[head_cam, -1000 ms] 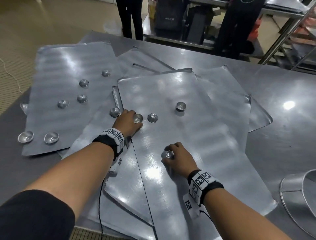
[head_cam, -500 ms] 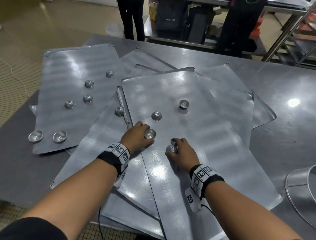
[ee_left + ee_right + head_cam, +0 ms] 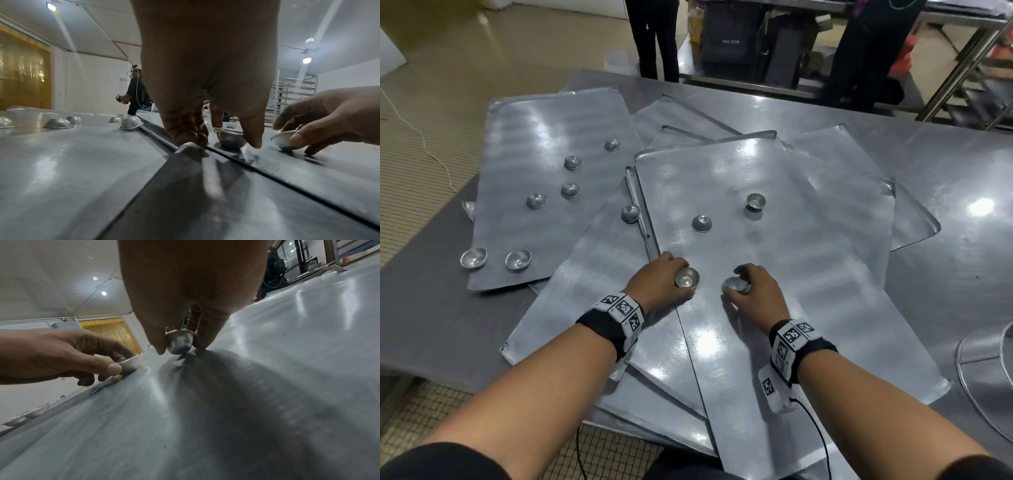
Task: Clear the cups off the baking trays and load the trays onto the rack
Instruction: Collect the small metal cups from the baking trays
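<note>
Several flat metal baking trays lie overlapped on the steel table. On the top tray (image 3: 774,274) my left hand (image 3: 671,274) curls round a small upright metal cup (image 3: 687,277), which stands on the tray (image 3: 230,138). Close to its right, my right hand (image 3: 748,284) pinches another cup (image 3: 736,283) between thumb and fingers, tilted just at the tray surface (image 3: 180,341). Farther up this tray sit an upside-down cup (image 3: 701,223) and an upright cup (image 3: 755,201). A lone cup (image 3: 630,213) sits on the tray beneath, and the left tray (image 3: 534,137) carries several more.
Two people stand beyond the table's far edge (image 3: 654,37). A metal tray rack (image 3: 296,94) stands in the background, and shelving legs (image 3: 962,68) rise at the far right. A round metal rim (image 3: 989,359) lies at the table's right side. Trays overhang the near edge.
My left hand has drawn its cup back toward me along the top tray. My right hand has shifted slightly forward with its cup, so the two hands are now close together.
</note>
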